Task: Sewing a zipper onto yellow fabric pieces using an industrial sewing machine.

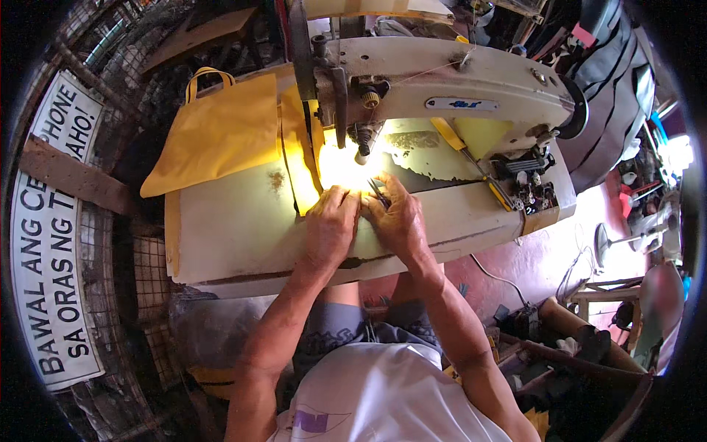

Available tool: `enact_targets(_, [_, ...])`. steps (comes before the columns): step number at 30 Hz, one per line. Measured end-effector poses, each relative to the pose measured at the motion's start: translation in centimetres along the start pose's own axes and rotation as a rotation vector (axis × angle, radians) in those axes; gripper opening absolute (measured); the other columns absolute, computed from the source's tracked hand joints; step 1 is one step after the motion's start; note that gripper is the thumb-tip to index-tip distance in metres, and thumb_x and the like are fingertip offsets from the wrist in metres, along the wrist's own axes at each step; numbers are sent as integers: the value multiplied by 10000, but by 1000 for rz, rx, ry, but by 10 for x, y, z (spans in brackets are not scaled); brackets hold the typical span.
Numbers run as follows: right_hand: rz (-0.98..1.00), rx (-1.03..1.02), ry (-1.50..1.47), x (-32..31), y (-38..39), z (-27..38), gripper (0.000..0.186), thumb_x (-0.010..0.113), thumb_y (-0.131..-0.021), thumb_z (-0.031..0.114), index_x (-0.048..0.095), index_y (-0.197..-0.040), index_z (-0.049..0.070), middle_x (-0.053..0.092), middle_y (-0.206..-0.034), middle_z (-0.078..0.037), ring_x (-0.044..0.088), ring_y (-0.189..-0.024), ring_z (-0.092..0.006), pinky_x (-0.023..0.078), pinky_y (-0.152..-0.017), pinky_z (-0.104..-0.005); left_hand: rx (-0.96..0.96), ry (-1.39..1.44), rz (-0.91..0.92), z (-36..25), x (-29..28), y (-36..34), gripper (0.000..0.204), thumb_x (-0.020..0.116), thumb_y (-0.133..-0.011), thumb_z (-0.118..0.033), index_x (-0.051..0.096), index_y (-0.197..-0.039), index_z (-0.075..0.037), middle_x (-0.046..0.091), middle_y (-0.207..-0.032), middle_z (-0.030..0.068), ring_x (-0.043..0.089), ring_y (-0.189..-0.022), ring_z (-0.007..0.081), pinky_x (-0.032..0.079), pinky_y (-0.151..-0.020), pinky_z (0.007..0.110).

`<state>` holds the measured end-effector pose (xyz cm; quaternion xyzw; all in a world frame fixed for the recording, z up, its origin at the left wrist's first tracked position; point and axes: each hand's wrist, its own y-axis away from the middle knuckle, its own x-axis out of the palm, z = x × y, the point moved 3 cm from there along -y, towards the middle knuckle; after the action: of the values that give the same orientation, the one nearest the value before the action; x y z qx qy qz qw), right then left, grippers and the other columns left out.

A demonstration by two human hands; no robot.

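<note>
My left hand has curled fingers at the brightly lit needle area of the beige sewing machine, right of a yellow strip; what it pinches is lost in glare. My right hand grips small metal snips close beside my left fingertips, below the needle bar. A yellow bag with handles lies on the left side of the worktable.
Scissors or tools with yellow handles and small metal parts lie at the machine's right. A wire mesh wall with a sign stands left. Dark rolled material, a fan and a cable are to the right.
</note>
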<state>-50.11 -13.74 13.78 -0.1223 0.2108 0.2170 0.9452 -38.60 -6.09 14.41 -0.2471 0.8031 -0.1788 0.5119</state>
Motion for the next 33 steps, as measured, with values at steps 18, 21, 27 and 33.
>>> enact_targets(18, [-62, -280, 492, -20, 33, 20, 396, 651, -908, 199, 542, -1261, 57, 573, -975, -122, 631, -867, -324, 525, -662, -427, -246, 213, -121, 3, 5, 6, 110, 684, -850, -68, 708, -928, 5, 681, -852, 148, 667, -810, 290, 531, -750, 382])
enact_targets(21, [-89, -347, 530, -13, 32, 22, 362, 632, -917, 179, 560, -1240, 32, 570, -969, -119, 638, -835, -302, 528, -633, -414, -190, 206, -147, 2, 2, 5, 95, 676, -851, -63, 708, -916, -2, 680, -857, 142, 665, -809, 290, 530, -749, 384])
enact_targets(27, [-96, -355, 565, -3, 24, 16, 353, 622, -922, 167, 564, -1223, -7, 568, -962, -122, 648, -811, -288, 535, -607, -398, -189, 142, -82, 0, 0, 5, 92, 688, -834, -59, 706, -910, -10, 676, -862, 136, 661, -813, 296, 527, -756, 389])
enact_targets(33, [-108, -395, 589, 1, 25, 17, 379, 622, -899, 129, 550, -1237, -25, 566, -981, -141, 654, -802, -301, 548, -602, -385, -232, 246, -65, 1, -2, 6, 94, 681, -833, -50, 702, -915, -9, 665, -860, 146, 651, -823, 306, 518, -768, 397])
